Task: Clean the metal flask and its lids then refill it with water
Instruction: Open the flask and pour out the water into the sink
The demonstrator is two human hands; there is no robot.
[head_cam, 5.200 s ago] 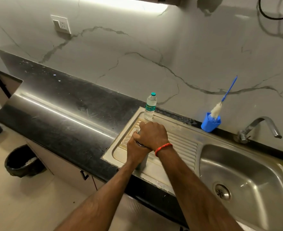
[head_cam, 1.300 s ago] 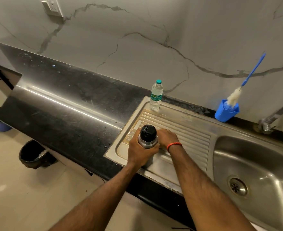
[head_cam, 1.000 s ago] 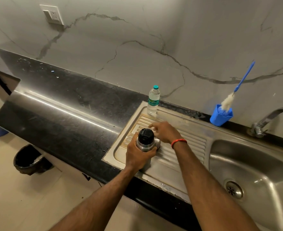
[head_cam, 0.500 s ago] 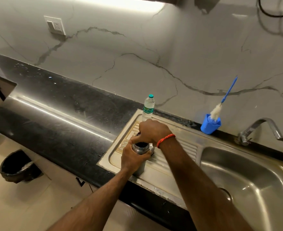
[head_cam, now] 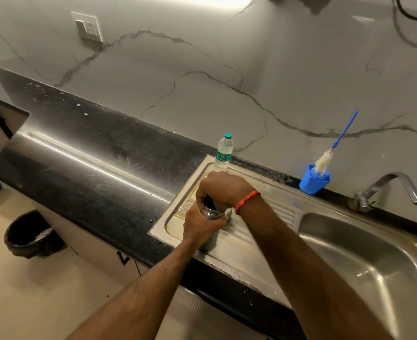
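The metal flask (head_cam: 208,213) stands upright on the ribbed steel drainboard (head_cam: 249,244). My left hand (head_cam: 200,227) grips its body just below the neck. My right hand (head_cam: 221,188) is curled over the top and grips the black inner lid (head_cam: 208,201), most of which it hides. A bit of a steel outer lid (head_cam: 228,213) shows on the drainboard just right of the flask, under my right wrist. A clear plastic water bottle (head_cam: 223,154) with a green cap stands at the drainboard's back edge, behind my hands.
A blue cup (head_cam: 312,184) holding a bottle brush (head_cam: 332,150) sits by the wall. The tap (head_cam: 388,186) curves over the steel sink basin (head_cam: 364,261) at right. Black countertop (head_cam: 84,163) stretches left. A black bin (head_cam: 29,233) stands on the floor.
About a second ago my right hand was down on the drainboard beside the flask and the black lid was bare. It has since come up over the flask's top and closed on that lid.
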